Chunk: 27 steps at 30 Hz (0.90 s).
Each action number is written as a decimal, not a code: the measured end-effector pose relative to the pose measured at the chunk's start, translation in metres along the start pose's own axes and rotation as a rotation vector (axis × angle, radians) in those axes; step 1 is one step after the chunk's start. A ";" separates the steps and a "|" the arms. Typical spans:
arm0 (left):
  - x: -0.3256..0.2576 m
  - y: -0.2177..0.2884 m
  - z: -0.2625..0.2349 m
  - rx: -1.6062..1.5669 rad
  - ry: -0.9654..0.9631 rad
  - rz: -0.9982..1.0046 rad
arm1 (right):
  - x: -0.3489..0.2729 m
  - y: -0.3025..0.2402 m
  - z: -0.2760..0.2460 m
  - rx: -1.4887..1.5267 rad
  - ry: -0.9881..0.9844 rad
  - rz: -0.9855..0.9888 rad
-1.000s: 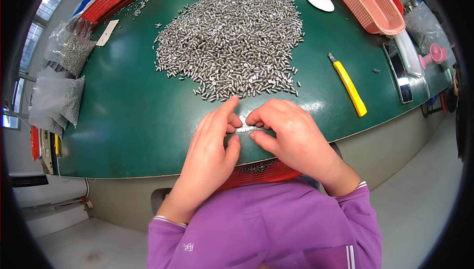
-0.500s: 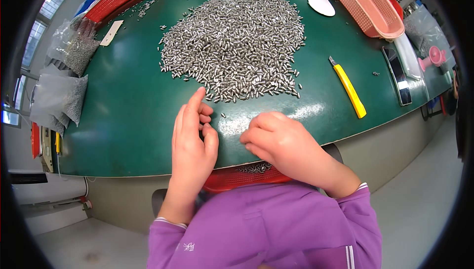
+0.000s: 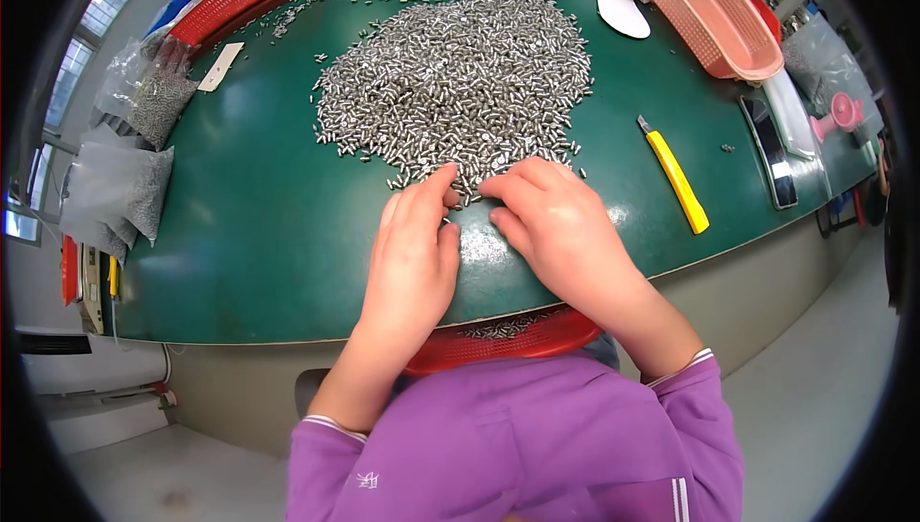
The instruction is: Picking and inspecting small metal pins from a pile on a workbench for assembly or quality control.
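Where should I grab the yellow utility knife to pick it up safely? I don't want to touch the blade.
Take the yellow utility knife by the middle of its long yellow body, fingers pinching across its narrow width from above. It lies flat on the green table, the metal tip at its far end, so come in from the near end, which sits right of the right hand.

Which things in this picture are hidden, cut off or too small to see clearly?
- Head view: what lies under the left hand and right hand is hidden by the hands themselves.
- Red tray below the table edge: mostly covered by the table and the purple sleeves.
- Small metal pieces: too small to tell their exact shape.
- Pink basket: its far end is cut off by the picture's rim.
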<state>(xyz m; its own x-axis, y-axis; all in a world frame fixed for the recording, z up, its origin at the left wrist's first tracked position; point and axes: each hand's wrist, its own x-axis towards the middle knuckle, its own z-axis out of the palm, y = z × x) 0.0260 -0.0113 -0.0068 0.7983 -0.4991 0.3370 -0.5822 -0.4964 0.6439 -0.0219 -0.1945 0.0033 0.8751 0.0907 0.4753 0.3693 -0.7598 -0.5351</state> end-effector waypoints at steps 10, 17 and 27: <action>-0.007 0.009 -0.002 -0.058 -0.053 0.022 | -0.008 -0.003 0.005 0.075 -0.085 0.019; -0.016 0.011 -0.002 -0.106 -0.051 0.027 | -0.014 -0.007 0.000 0.115 -0.093 -0.037; -0.017 0.011 -0.001 -0.127 -0.054 0.055 | -0.020 -0.012 0.002 0.006 -0.014 0.042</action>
<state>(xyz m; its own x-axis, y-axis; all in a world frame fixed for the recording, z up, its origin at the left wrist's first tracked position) 0.0065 -0.0072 -0.0047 0.7544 -0.5622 0.3389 -0.5980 -0.3754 0.7082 -0.0438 -0.1857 -0.0012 0.8943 0.0676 0.4424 0.3337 -0.7594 -0.5585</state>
